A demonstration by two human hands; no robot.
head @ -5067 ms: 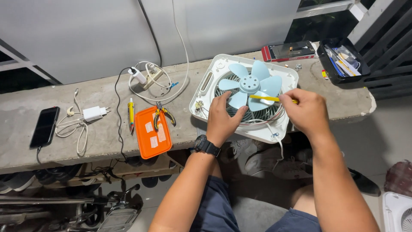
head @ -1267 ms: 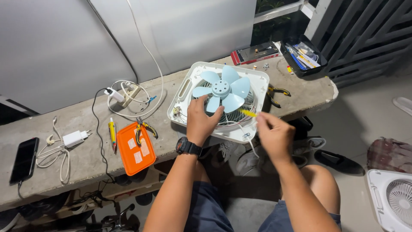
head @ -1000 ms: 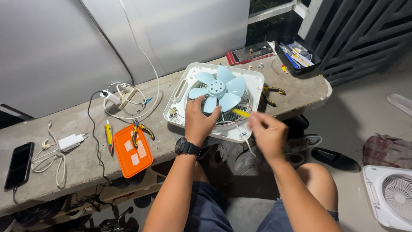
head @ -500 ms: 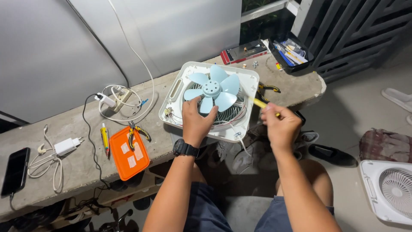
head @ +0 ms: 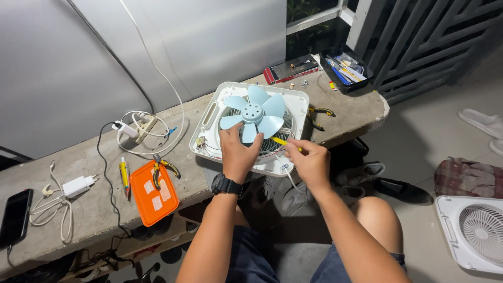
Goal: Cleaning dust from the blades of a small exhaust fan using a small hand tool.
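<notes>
Concrete bench (head: pixel 94 220), grey and rough, running along a pale metal wall (head: pixel 209 42); tiled floor below, dark slatted gate (head: pixel 429 36) at the far end.

On the bench, middle: white square fan housing (head: pixel 298 105) lying flat, pale blue blade (head: pixel 253 112) facing up over the grille. Left hand (head: pixel 238 152), with a black wristwatch, rests palm-down on the near edge of the housing, fingers spread against the blade and closed on nothing. Right hand (head: pixel 312 162) is closed around a yellow-handled screwdriver (head: pixel 281 141), its tip lying over the grille just beside the left hand.

On the bench, left: orange lidded box (head: pixel 153 192); yellow-handled pliers (head: pixel 163 167) touching its upper edge; yellow tester pen (head: pixel 124 175) beside it; white power strip with coiled cable (head: pixel 139 128); white charger (head: pixel 77 185) with looped cord; black phone (head: pixel 14 217) at the far end.

On the bench, right: second pair of pliers (head: pixel 317 114) just beside the housing; red flat case (head: pixel 291 69); black tray of small tools (head: pixel 346 68); loose screws between them.

On the floor: white fan grille cover (head: pixel 474 230) at the right edge, folded cloth (head: pixel 466 178), sandals and shoes.
</notes>
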